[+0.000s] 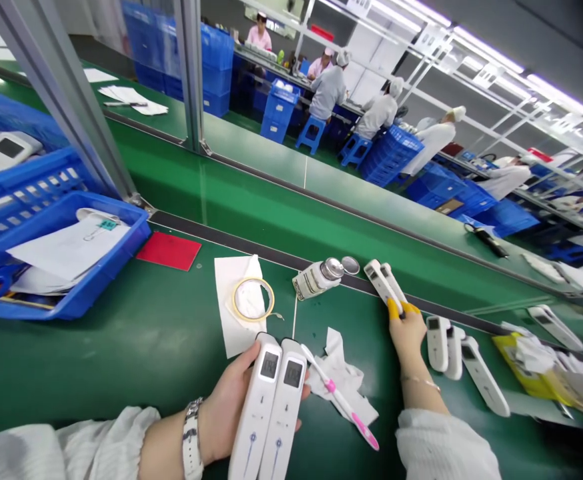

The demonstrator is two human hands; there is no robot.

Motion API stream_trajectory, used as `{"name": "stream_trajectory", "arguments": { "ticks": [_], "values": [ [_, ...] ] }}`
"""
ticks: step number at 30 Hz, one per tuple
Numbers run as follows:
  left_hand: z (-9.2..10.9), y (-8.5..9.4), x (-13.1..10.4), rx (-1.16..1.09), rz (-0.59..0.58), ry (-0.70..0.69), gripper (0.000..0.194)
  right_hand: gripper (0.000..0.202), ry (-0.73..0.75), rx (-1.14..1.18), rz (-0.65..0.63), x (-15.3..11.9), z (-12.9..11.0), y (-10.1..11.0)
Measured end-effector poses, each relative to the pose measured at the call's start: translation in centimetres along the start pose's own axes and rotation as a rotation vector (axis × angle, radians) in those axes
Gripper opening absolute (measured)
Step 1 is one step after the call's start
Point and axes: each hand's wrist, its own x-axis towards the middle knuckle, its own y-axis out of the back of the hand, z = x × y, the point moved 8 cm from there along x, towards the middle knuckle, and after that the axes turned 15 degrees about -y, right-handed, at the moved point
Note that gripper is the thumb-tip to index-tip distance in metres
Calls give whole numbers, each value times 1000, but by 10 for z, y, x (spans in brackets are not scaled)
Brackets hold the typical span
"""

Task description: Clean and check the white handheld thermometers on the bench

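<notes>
My left hand is closed around two slim white handheld devices with small grey screens, a left device and a right device, side by side with screens facing up. My right hand, with yellow finger covers, reaches to the far side of the bench and grips the near ends of two more white devices. Between my hands lie a pink-and-white toothbrush and a crumpled white cloth. Further white devices rest to the right of my right wrist.
A metal-topped bottle and a tape roll on white paper are at the bench's far side. Leftward are a red card and a blue basket of papers. A yellow packet lies right. Metal posts rise beyond.
</notes>
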Motion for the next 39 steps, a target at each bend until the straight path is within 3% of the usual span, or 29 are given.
{"name": "stream_trajectory", "arguments": {
  "ticks": [4,7,10,13,15,18,21,23,25,28,32,39],
  "values": [
    [-2,-3,-3,2,-29,18,73,41,81,72,44,-47,20,39],
    [-4,-5,-6,-7,-37,36,72,53,147,154,81,-91,11,69],
    [-5,-4,-8,21,-33,40,71,47,322,218,-112,-136,-24,73],
    [-6,-4,-9,58,-54,26,69,23,520,260,-363,-173,-64,72],
    [-8,-5,-10,71,-75,30,69,14,554,304,-389,-183,-81,87],
    [-10,-4,-10,62,-74,42,69,8,591,393,-361,-194,-100,128],
    [-8,-1,-8,76,-51,5,66,16,772,541,-443,-224,-128,171],
    [-8,1,-7,104,-40,-4,65,23,881,611,-532,-246,-147,186],
    [-11,2,-8,108,-44,8,66,24,954,607,-573,-262,-162,186],
    [-11,1,-9,85,-50,4,62,15,990,516,-465,-265,-171,173],
    [-10,1,-10,105,-39,11,65,8,863,342,-215,-241,-161,161],
    [-11,-4,-11,84,-95,4,65,10,845,360,-169,-234,-153,169]
  ]
}}
